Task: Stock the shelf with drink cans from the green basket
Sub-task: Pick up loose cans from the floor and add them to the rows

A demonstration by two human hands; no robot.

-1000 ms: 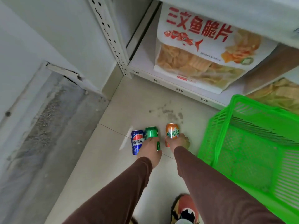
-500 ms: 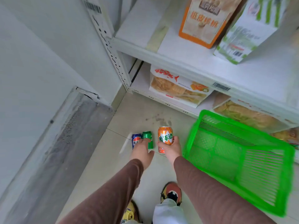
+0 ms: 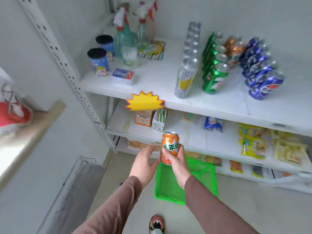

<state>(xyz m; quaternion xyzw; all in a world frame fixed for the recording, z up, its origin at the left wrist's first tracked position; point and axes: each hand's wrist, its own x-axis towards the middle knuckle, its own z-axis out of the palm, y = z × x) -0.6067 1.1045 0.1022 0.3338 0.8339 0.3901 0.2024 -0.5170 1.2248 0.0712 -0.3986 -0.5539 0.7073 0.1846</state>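
My right hand point(image 3: 179, 166) is shut on an upright orange can point(image 3: 169, 144), held in the air in front of the lower shelves. My left hand point(image 3: 143, 166) is beside it on the left, fingers spread and holding nothing, its fingertips close to the can. The green basket point(image 3: 207, 173) sits on the floor below my hands and looks empty. On the upper shelf point(image 3: 152, 78), rows of cans run back from the edge: silver cans point(image 3: 189, 56), green cans point(image 3: 214, 68), orange cans point(image 3: 234, 49) and blue cans point(image 3: 260, 73).
A yellow starburst tag point(image 3: 145, 103) hangs on the shelf edge. Blue cups point(image 3: 98, 62) and spray bottles point(image 3: 124, 36) stand at the shelf's left. Snack packets point(image 3: 253, 144) fill the lower shelves. The perforated shelf post point(image 3: 67, 65) rises on the left. My shoe point(image 3: 157, 223) is on the floor.
The view has risen from the floor to the shelves. My right hand lifted the orange can. My left hand let go of the green can, which is now out of sight.
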